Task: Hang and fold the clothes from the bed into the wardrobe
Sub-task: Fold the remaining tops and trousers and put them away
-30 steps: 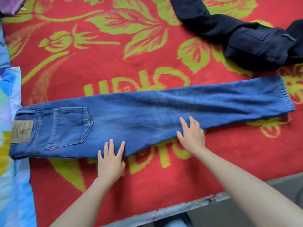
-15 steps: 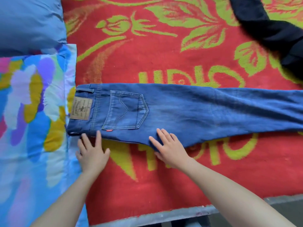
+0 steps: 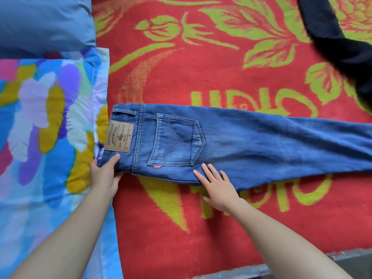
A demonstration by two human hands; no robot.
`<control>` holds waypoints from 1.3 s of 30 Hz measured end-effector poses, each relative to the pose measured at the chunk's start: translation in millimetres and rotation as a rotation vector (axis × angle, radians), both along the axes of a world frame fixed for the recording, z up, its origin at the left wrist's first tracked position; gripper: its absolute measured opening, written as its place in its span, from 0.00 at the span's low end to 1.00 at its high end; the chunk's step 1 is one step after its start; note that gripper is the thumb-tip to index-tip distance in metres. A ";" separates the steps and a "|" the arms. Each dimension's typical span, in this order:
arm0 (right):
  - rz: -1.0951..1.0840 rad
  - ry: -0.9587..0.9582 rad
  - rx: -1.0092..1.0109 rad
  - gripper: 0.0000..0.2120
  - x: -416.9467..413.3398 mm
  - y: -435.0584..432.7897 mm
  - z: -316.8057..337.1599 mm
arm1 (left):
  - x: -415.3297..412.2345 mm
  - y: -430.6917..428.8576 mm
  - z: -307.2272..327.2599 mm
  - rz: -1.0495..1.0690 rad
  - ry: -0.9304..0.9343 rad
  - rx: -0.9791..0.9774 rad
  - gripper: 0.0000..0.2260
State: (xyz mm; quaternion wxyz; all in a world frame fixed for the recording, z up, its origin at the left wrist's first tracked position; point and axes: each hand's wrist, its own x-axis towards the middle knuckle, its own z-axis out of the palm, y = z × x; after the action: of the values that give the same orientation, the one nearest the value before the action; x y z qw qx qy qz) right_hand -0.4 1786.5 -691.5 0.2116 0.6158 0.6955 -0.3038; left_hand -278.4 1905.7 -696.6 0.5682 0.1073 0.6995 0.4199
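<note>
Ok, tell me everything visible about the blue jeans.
The blue jeans are denim, folded leg on leg, lying flat on the red blanket, waistband left, legs leaving frame right. Back pocket, tan patch, belt loop and red tab face up. The left hand pinches the waistband corner; the right hand rests flat on the near edge.

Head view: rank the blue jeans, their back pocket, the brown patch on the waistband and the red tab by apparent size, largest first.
1. blue jeans, largest even with the leg cut off at the right edge
2. back pocket
3. brown patch
4. red tab, smallest by far
</note>
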 end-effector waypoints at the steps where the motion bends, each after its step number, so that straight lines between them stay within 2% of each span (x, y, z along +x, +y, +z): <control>1: 0.003 0.008 -0.008 0.37 2.0 1.1 1.1 | -1.0 1.7 -1.1 0.045 -0.059 0.000 0.16; 4: -0.019 0.039 -0.021 0.35 5.7 3.7 5.4 | -0.5 9.5 2.9 0.080 -0.199 -0.045 0.12; 7: -0.038 0.065 -0.036 0.34 6.5 4.5 6.5 | 1.1 16.1 5.9 0.075 -0.207 -0.086 0.12; 13: -0.059 0.110 -0.076 0.35 10.0 7.3 9.4 | 21.2 11.9 33.2 0.070 0.180 0.056 0.19; 17: -0.060 0.151 -0.060 0.35 13.3 8.2 8.4 | 58.9 12.8 74.9 0.101 0.304 0.232 0.13; 19: -0.074 0.182 -0.004 0.34 19.2 6.1 7.6 | 87.3 11.2 102.2 0.046 0.351 0.353 0.13; 22: -0.151 0.186 0.214 0.33 37.7 -13.4 8.4 | 139.5 0.6 138.6 -0.136 0.369 0.561 0.15; 26: -0.458 0.139 0.408 0.26 86.4 -57.6 6.2 | 224.2 -39.9 161.0 -0.575 0.315 0.790 0.15; 28: -0.685 0.097 0.492 0.27 121.2 -76.9 7.0 | 265.4 -64.1 155.8 -0.829 0.237 0.810 0.18; 31: -0.975 0.063 0.511 0.31 171.5 -95.5 7.1 | 301.5 -88.7 131.2 -1.255 0.118 0.664 0.20; 33: -1.141 0.069 0.538 0.35 198.4 -106.2 7.9 | 309.4 -98.5 106.4 -1.406 0.257 0.592 0.23; 35: -1.209 0.089 0.570 0.38 215.3 -106.8 9.2 | 302.7 -98.1 77.3 -1.374 0.664 0.496 0.31; 37: -1.132 0.102 0.619 0.34 220.1 -101.6 10.1 | 290.8 -89.4 57.6 -1.262 1.076 0.316 0.33; 38: -1.050 0.105 0.648 0.30 218.7 -98.1 10.6 | 287.3 -86.1 52.5 -1.217 1.144 0.175 0.32; 39: -0.953 0.108 0.700 0.27 214.6 -92.6 10.8 | 283.2 -83.3 49.6 -1.178 1.135 0.036 0.34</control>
State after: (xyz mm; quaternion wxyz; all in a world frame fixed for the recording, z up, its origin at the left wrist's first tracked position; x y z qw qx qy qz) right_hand 214.2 1693.9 -680.8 -0.1994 0.8772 0.4107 -0.1486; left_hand 4.8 1822.5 -647.0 0.2530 0.6627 0.7028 -0.0548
